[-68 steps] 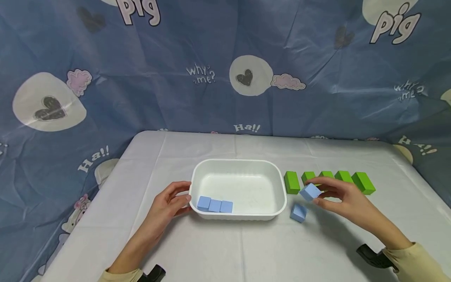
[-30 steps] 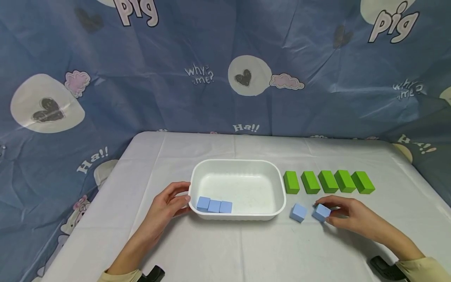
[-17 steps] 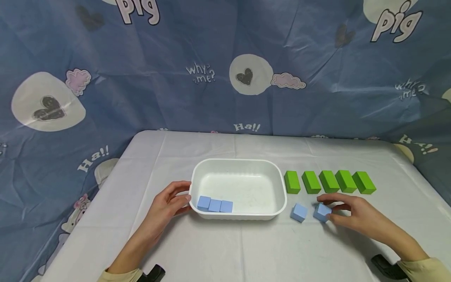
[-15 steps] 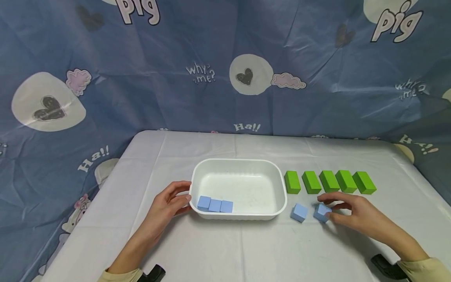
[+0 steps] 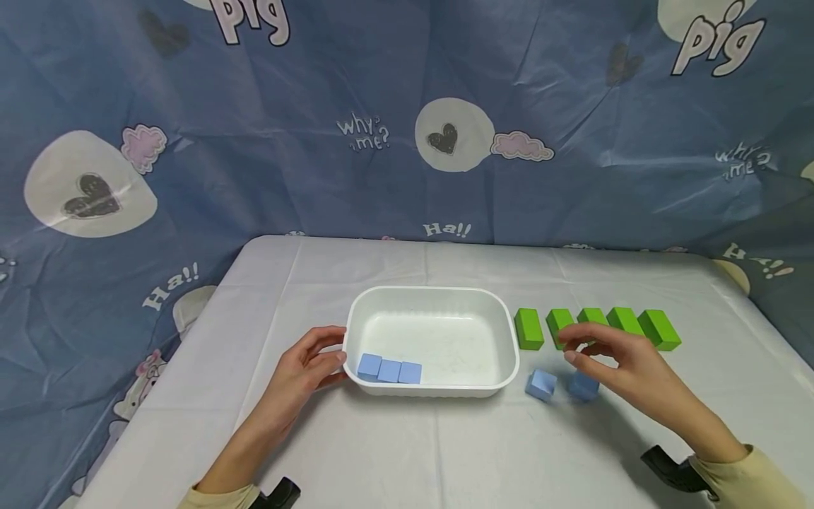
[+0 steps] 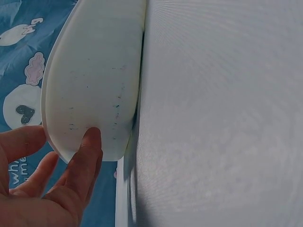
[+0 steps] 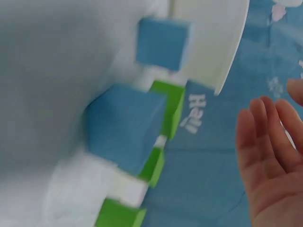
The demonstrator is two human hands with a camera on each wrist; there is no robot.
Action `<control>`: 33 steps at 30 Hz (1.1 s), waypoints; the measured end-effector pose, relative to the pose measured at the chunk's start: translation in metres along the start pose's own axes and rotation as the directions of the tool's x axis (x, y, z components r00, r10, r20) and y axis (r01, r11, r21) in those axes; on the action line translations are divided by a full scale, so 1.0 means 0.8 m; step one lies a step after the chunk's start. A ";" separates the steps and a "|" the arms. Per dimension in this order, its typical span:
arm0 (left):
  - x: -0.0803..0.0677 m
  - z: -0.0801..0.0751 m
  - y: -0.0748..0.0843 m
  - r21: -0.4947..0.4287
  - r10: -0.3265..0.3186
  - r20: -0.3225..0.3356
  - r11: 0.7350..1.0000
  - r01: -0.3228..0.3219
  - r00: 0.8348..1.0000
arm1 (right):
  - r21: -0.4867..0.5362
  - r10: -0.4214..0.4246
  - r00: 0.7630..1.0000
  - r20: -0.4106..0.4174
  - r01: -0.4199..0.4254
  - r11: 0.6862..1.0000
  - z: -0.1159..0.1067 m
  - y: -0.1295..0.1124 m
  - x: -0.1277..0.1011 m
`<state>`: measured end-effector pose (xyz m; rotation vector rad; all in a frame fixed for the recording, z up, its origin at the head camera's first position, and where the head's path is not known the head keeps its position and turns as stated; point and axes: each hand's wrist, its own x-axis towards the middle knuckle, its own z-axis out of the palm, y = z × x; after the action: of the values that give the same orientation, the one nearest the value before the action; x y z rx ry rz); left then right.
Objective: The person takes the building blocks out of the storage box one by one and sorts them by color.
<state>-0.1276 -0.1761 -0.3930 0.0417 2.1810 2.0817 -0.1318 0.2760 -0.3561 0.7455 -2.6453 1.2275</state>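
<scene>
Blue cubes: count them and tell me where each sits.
5. Three sit in a row inside the white tray. Two lie on the table right of it. None seems hidden.

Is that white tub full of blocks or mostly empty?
Mostly empty: the white tub holds only three blue cubes along its near wall.

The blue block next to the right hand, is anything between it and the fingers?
No. The right hand hovers open just above the blue block on the table. Only air lies between them; the second blue block sits off to its side.
</scene>
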 end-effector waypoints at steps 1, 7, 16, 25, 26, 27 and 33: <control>0.000 0.000 0.000 0.001 -0.001 -0.001 1.000 0.001 1.000 | 0.007 -0.003 1.000 0.000 0.003 1.000 0.002 -0.003 0.003; 0.000 0.000 -0.001 -0.003 0.002 0.003 1.000 -0.002 1.000 | 0.077 -0.056 0.998 0.037 0.053 0.996 0.016 -0.017 0.020; 0.001 0.000 0.000 0.013 -0.002 0.001 1.000 0.002 1.000 | 0.171 -0.134 0.984 0.117 0.113 0.979 0.038 -0.030 0.042; 0.000 -0.001 -0.001 0.014 0.008 0.008 1.000 -0.008 1.000 | 0.273 -0.200 0.964 0.174 0.148 0.950 0.066 -0.045 0.061; 0.000 -0.001 -0.001 0.013 0.009 0.010 1.000 -0.009 1.000 | 0.274 -0.207 0.962 0.180 0.153 0.949 0.069 -0.046 0.063; 0.000 -0.001 -0.001 0.012 0.010 0.011 1.000 -0.010 1.000 | 0.269 -0.212 0.959 0.186 0.158 0.950 0.071 -0.047 0.064; 0.000 -0.002 -0.001 0.005 0.016 0.014 1.000 -0.016 1.000 | 0.258 -0.234 0.945 0.229 0.173 0.950 0.088 -0.051 0.074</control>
<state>-0.1277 -0.1777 -0.3940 0.0742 2.1856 2.0776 -0.1572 0.1784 -0.3563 1.2664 -2.5509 1.4894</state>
